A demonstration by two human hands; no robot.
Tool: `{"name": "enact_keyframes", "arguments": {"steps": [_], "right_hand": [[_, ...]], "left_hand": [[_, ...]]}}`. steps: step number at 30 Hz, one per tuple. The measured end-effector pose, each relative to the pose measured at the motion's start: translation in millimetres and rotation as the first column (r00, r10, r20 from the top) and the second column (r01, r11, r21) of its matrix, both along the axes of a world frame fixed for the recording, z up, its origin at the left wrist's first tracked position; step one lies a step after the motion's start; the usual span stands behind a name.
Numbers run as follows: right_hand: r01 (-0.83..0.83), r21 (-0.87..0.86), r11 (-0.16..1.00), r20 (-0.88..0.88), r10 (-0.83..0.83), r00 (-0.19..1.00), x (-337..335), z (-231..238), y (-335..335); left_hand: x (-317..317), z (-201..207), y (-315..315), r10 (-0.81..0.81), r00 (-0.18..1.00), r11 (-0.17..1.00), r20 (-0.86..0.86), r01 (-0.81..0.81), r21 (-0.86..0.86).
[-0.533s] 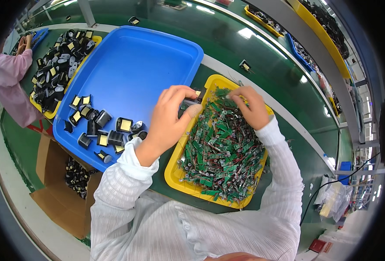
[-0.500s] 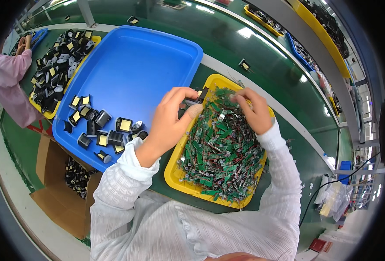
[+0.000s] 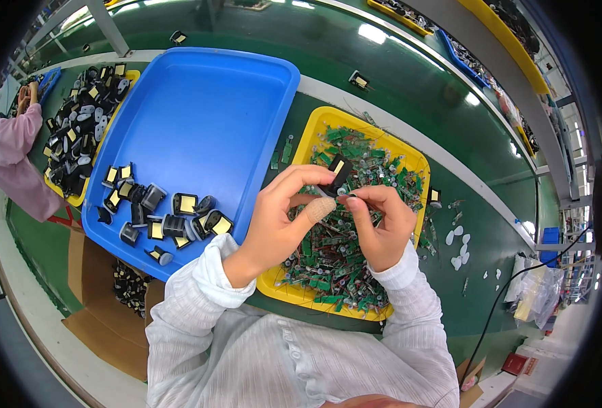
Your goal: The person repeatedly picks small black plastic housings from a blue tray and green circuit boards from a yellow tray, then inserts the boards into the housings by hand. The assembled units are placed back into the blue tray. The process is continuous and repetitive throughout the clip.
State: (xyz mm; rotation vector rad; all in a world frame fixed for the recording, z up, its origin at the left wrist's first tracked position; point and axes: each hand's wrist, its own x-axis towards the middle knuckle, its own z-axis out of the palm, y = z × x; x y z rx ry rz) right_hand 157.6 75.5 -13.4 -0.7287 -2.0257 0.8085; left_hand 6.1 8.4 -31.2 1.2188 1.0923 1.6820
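My left hand (image 3: 280,221) is closed on a small black plastic housing (image 3: 342,178) with a pale yellow pad, held tilted above the yellow tray. A tan wrap covers its thumb. My right hand (image 3: 388,228) meets it there, thumb and forefinger pinched at the housing's near end. What sits in that pinch is too small and covered to name. Below both hands, the yellow tray (image 3: 420,163) is heaped with small green circuit boards (image 3: 328,272) with thin wires. To the left, a blue tray (image 3: 199,102) has several similar black housings (image 3: 175,224) gathered in its near corner.
Another yellow tray (image 3: 76,198) piled with black and grey housings lies far left, near a co-worker's pink sleeve (image 3: 22,139). An open cardboard box (image 3: 104,333) stands below the blue tray. White pieces (image 3: 464,248) and a loose housing (image 3: 435,197) lie at the right.
My right hand has come from the board pile's far side toward me and to the left, up against the housing in my left hand. The housing has moved slightly right and nearer. The view has shifted.
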Motion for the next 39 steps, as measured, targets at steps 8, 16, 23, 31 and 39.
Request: {"name": "enact_keyframes", "arguments": {"steps": [8,16,23,31,39], "right_hand": [[-0.003,-0.061,0.998,-0.053,0.0,0.999,-4.0,-1.8,-4.3],[-0.035,0.011,0.999,0.015,0.035,0.999,-2.2,6.0,-11.1],[-0.087,0.072,0.994,0.07,0.082,0.994,-2.4,9.4,-13.2],[-0.114,-0.128,0.985,0.054,0.122,0.991,-1.0,4.0,-16.8],[-0.167,-0.34,0.926,-0.055,0.158,0.986,1.6,5.6,-14.1]], "left_hand": [[0.6,4.5,-1.1,0.03,0.997,0.999,-0.074,-0.029,0.025],[3.5,4.5,-2.6,0.035,0.995,0.999,-0.089,-0.032,0.037],[6.0,-6.9,1.2,0.05,0.994,0.983,-0.1,-0.032,0.181],[3.1,-3.7,-6.4,-0.023,0.997,0.992,-0.076,0.032,0.119],[3.7,-9.1,-5.8,-0.169,0.986,0.985,0.011,0.169,-0.036]]}}
